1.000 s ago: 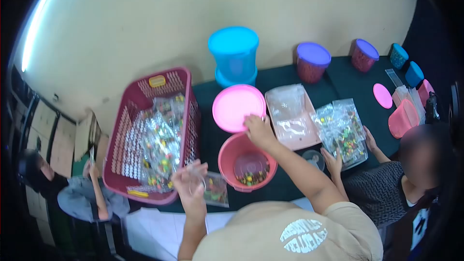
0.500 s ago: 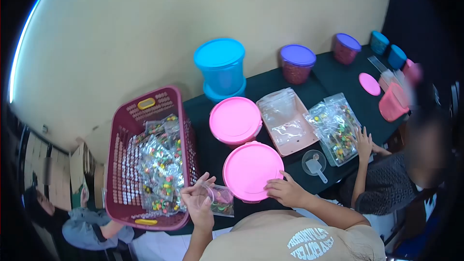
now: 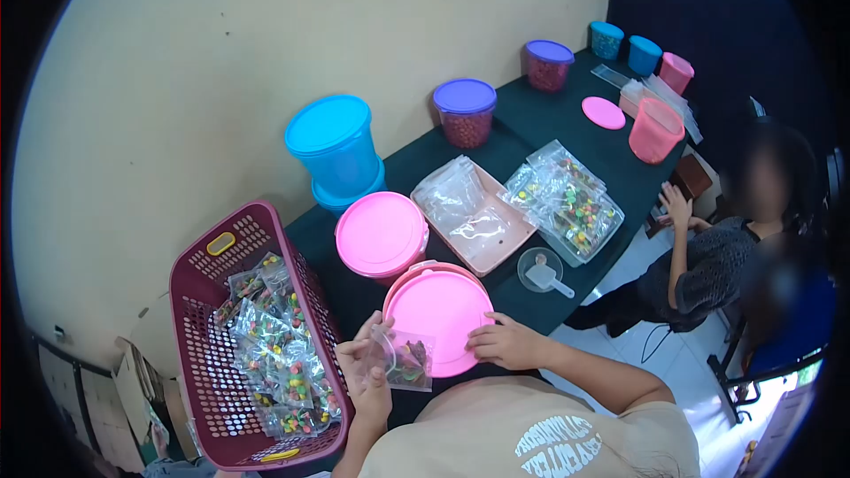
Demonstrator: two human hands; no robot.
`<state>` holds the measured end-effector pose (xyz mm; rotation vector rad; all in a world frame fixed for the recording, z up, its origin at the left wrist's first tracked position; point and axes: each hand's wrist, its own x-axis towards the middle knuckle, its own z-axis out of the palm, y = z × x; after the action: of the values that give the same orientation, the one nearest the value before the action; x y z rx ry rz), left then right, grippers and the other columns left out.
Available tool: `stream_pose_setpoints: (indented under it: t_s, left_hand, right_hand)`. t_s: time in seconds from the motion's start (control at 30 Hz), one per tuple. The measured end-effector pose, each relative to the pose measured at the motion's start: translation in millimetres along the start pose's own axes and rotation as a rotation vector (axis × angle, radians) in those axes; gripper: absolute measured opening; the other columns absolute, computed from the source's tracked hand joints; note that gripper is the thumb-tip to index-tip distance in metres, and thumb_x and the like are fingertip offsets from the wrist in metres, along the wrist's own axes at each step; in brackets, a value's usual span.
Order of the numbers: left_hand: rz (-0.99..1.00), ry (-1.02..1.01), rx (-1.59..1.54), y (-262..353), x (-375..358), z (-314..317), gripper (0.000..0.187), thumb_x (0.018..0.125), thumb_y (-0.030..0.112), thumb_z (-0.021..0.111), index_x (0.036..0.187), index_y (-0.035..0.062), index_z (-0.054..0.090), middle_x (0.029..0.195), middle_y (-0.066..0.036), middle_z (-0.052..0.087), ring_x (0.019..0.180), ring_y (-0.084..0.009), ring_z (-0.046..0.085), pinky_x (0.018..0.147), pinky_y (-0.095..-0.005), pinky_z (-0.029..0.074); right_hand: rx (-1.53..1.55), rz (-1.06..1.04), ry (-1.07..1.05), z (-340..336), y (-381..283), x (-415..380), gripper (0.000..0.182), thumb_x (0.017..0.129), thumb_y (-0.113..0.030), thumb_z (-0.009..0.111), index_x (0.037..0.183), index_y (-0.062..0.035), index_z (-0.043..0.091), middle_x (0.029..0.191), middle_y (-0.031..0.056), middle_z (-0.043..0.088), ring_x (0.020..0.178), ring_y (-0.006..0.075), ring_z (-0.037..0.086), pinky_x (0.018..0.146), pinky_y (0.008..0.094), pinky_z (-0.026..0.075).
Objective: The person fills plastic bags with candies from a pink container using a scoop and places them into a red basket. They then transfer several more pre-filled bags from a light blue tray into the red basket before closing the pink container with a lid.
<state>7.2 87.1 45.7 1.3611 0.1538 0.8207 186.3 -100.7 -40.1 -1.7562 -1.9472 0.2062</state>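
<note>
My left hand (image 3: 365,370) is closed on a small clear bag of colourful pieces (image 3: 412,361), held over the near left edge of a round pink lid (image 3: 443,323). A clear, round-rimmed thing (image 3: 383,345) is in the same hand; its kind I cannot make out. With my right hand (image 3: 506,343) I grip the lid's right edge, fingers on top. The lid sits off-centre on a pink tub (image 3: 414,273), whose far rim shows behind it. What is inside the tub stays hidden. Just behind stands another tub with a pink lid (image 3: 381,232).
A maroon basket (image 3: 310,301) with many filled bags stands at left. Beyond are a blue tub (image 3: 332,137), a tray of empty bags (image 3: 487,252), a box heaped with filled bags (image 3: 580,243) and a white scoop (image 3: 547,278) in a dish. Another person (image 3: 708,265) stands at right.
The pink lid has slid off its tub towards me, baring the far rim. My left hand and its bag have come over the lid. The other person's hand has left the filled bags.
</note>
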Motion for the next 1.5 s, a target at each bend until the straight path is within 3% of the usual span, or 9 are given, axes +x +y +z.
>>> stream_pose_setpoints:
  t_s: [0.1,0.13,0.27,0.53,0.77,0.97,1.27,1.5]
  left_hand:
    - [0.067,0.072,0.021,2.8,-3.6,-5.3,0.055,0.085,0.045,0.063,0.116,0.0078,0.036,0.132,-0.020,0.037,0.121,-0.0354,0.044,0.103,-0.0473,0.034]
    - [0.081,0.111,0.015,0.3,-5.1,-7.5,0.056,0.085,0.046,0.064,0.115,0.0053,0.039,0.124,-0.013,0.037,0.116,-0.0287,0.045,0.101,-0.0430,0.036]
    - [0.042,0.166,0.034,-4.8,-13.3,-18.4,0.058,0.082,0.048,0.066,0.117,0.0077,0.042,0.118,-0.008,0.039,0.105,-0.0229,0.049,0.098,-0.0394,0.038]
    - [0.065,0.228,0.026,3.6,-8.5,-8.9,0.065,0.081,0.047,0.068,0.121,0.0050,0.040,0.117,-0.008,0.045,0.109,-0.0207,0.048,0.100,-0.0380,0.036]
    - [0.130,0.290,0.041,1.3,-6.9,-12.0,0.066,0.083,0.048,0.066,0.124,0.0041,0.037,0.120,-0.011,0.048,0.115,-0.0223,0.048,0.102,-0.0361,0.034]
    - [0.146,0.300,0.029,-0.3,-6.7,-12.9,0.062,0.084,0.043,0.066,0.123,0.0033,0.039,0.118,-0.010,0.048,0.110,-0.0229,0.049,0.099,-0.0398,0.039]
    - [0.129,0.250,0.021,-5.5,-8.9,-12.9,0.057,0.088,0.038,0.062,0.125,0.0047,0.035,0.120,-0.017,0.052,0.114,-0.0277,0.052,0.100,-0.0417,0.040]
    - [0.128,0.185,0.031,-4.0,-8.9,-1.7,0.051,0.087,0.035,0.064,0.118,0.0053,0.038,0.117,-0.019,0.054,0.111,-0.0284,0.054,0.098,-0.0423,0.041]
  right_hand:
    - [0.006,0.037,0.035,3.7,-1.8,3.7,0.015,0.085,-0.018,0.059,0.099,-0.0133,0.060,0.113,-0.0003,0.060,0.114,0.0146,0.053,0.105,0.0475,0.029]
    - [0.004,0.035,0.044,4.7,-0.8,5.7,0.015,0.085,-0.018,0.059,0.099,-0.0133,0.060,0.113,-0.0003,0.060,0.114,0.0146,0.053,0.105,0.0475,0.029]
    - [-0.044,0.102,0.053,1.2,-2.4,7.0,0.013,0.085,-0.016,0.057,0.098,-0.0129,0.060,0.114,-0.0001,0.060,0.113,0.0143,0.052,0.105,0.0480,0.028]
    - [-0.081,0.081,-0.035,-2.6,-1.7,5.8,0.017,0.083,-0.016,0.058,0.100,-0.0126,0.060,0.114,0.0003,0.059,0.114,0.0147,0.052,0.104,0.0488,0.029]
    - [-0.097,0.128,0.035,-4.0,-2.6,15.0,0.016,0.083,-0.014,0.058,0.099,-0.0128,0.060,0.114,-0.0001,0.059,0.114,0.0152,0.051,0.103,0.0475,0.030]
    - [-0.017,0.088,0.013,12.4,-7.9,15.2,0.017,0.082,-0.013,0.059,0.098,-0.0124,0.060,0.114,0.0007,0.059,0.113,0.0176,0.051,0.096,0.0420,0.035]
    - [-0.009,0.111,-0.110,-2.1,-12.8,22.3,0.021,0.079,-0.009,0.058,0.099,-0.0095,0.060,0.111,0.0008,0.059,0.108,0.0188,0.051,0.086,0.0389,0.039]
    - [-0.011,0.110,-0.108,3.0,-11.6,20.2,0.021,0.081,-0.010,0.057,0.101,-0.0077,0.059,0.113,0.0034,0.059,0.109,0.0202,0.051,0.087,0.0377,0.038]
